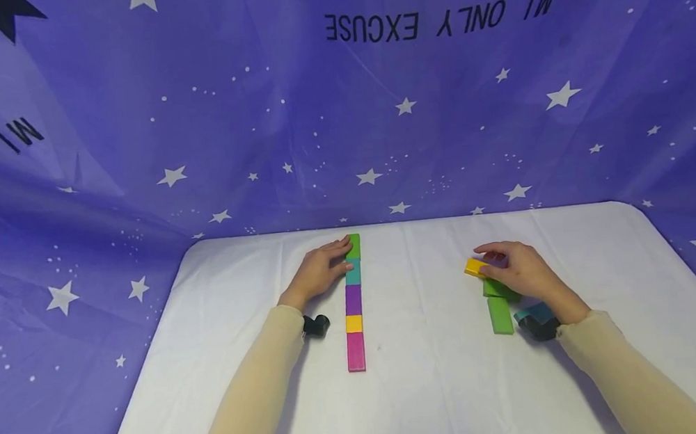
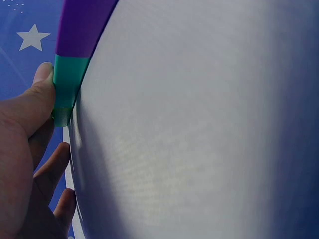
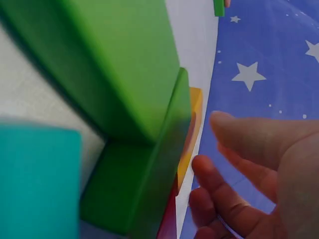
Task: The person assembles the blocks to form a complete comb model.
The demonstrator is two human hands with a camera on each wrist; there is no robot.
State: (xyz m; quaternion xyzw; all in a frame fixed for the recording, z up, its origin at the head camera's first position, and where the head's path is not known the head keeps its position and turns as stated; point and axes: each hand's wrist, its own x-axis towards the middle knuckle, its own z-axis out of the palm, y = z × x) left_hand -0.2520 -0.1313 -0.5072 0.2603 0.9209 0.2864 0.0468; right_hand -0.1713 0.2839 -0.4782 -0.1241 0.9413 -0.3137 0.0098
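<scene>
A straight row of coloured blocks lies on the white table, running from a green block [image 1: 353,246] at the far end through teal [image 1: 353,272], purple [image 1: 353,300] and yellow [image 1: 354,324] to pink [image 1: 355,352]. My left hand [image 1: 318,272] rests against the row's far end, fingers on the green block and thumb at the teal one. On the right, my right hand [image 1: 519,270] hovers by another yellow block [image 1: 475,267], thumb and fingertips apart in the right wrist view. Below it are green blocks [image 3: 134,64], one leaning on another, and a teal block [image 3: 40,184].
A light green block [image 1: 500,316] lies nearest me in the right group. Part of a dark red block [image 3: 169,214] shows in the right wrist view. Black wrist cameras [image 1: 317,326] sit under both wrists. A purple star-printed cloth [image 1: 339,127] hangs behind the table.
</scene>
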